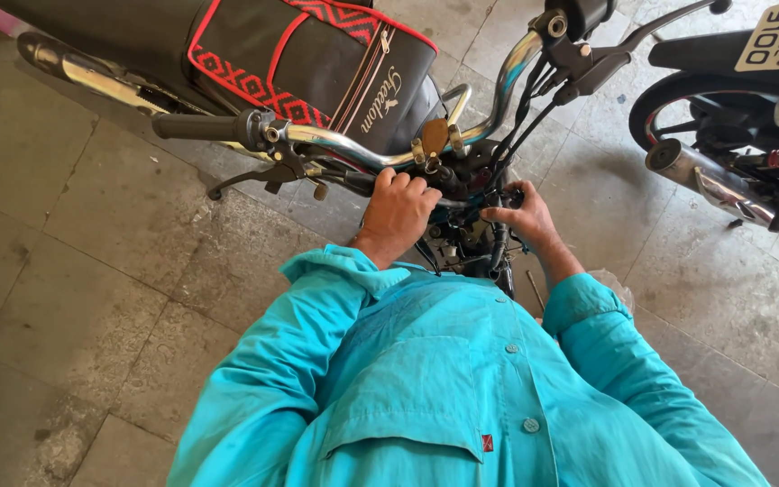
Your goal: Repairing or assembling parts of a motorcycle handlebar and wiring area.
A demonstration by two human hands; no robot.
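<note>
**Two hands on a motorbike's front end**

On the far left a shiny pipe [83, 77] runs along the side of the bike. Next to it is the black seat [317, 63] with red zigzag trim.

In front of the seat is the chrome handlebar [353, 149]. Its black grip [196, 126] sticks out to the left. A black lever [263, 174] hangs just under that end.

The left hand [397, 214] comes up from a turquoise sleeve [317, 307]. The arm is bent and the wrist is straight. The back of the hand faces up. Its fingers [407, 183] are curled down over the dark parts just below the middle of the bar. It grips there, but what it holds is hidden under the hand.

Between the hands is a bunch of black cables [498, 243] and small parts at the middle of the bike.

The right hand [525, 216] reaches in from the right. The wrist is bent a bit. Its fingers are closed on a small black part [513, 195], and the thumb points left.

Farther right, the bar rises to another lever [669, 22]. A second bike [741, 117] stands on the far right, well apart from the hands.

The floor [92, 298] is grey stone.
</note>
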